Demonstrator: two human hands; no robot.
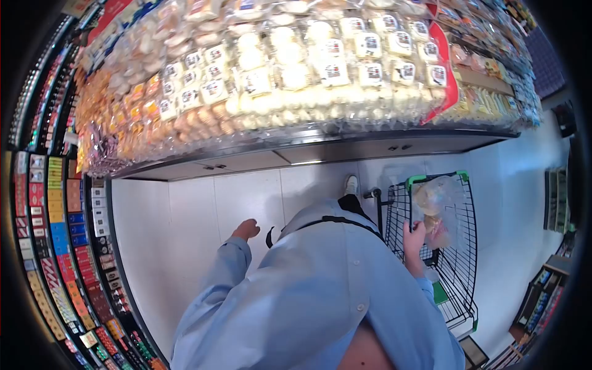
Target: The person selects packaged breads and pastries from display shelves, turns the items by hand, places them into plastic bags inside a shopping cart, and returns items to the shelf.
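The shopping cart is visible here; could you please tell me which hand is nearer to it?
Right: the right hand is at the left side of the shopping cart, by the clear bag; the left hand hangs farther left, above the floor.

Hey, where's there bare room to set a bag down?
Bare floor lies between your left hand and the left shelves, and right of the cart. Crowded: the display ahead, heaped with packages, and the cart around the clear bag by your right hand.
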